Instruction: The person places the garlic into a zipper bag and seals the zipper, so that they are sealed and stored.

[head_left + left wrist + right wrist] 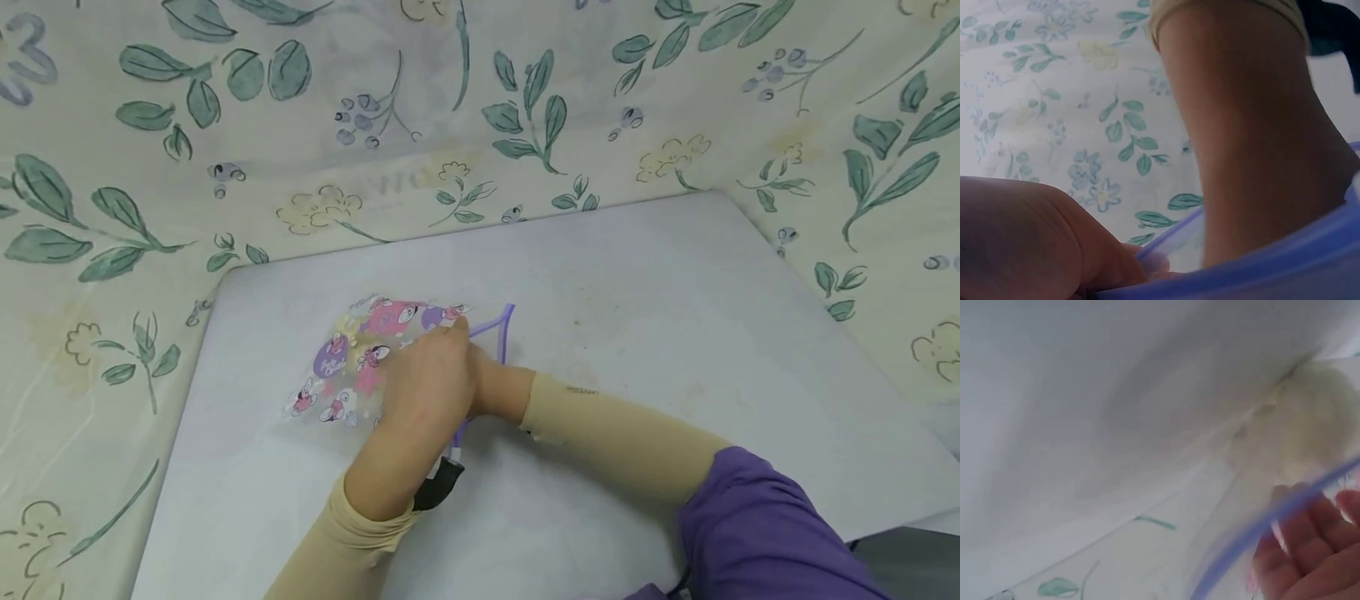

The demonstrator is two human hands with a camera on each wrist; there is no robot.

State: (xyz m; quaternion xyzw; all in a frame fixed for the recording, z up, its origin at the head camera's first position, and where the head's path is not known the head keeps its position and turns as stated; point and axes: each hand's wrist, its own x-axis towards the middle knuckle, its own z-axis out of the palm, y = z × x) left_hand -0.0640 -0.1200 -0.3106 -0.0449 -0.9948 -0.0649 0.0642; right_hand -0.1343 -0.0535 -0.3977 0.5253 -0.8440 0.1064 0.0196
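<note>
A clear zip bag [367, 358], printed with pink and purple cartoon figures, lies on the table with its purple-edged mouth facing right. My left hand [431, 375] pinches the purple zip edge [1285, 250], as the left wrist view shows. Through the open mouth reaches my right hand [1310, 550], its palm showing and its fingers loosely bent past the purple rim. Within the bag, beyond those fingertips, is a blurred pale yellowish thing [1322, 419] whose kind I cannot tell; the fingers look apart from it. In the head view my left hand hides most of the right.
The white table [637, 292] extends to the right of the bag, with a few small specks on it. Leaf-and-flower patterned sheeting [420, 108] rises behind the table and along its sides. A black device [438, 483] sits at my left wrist.
</note>
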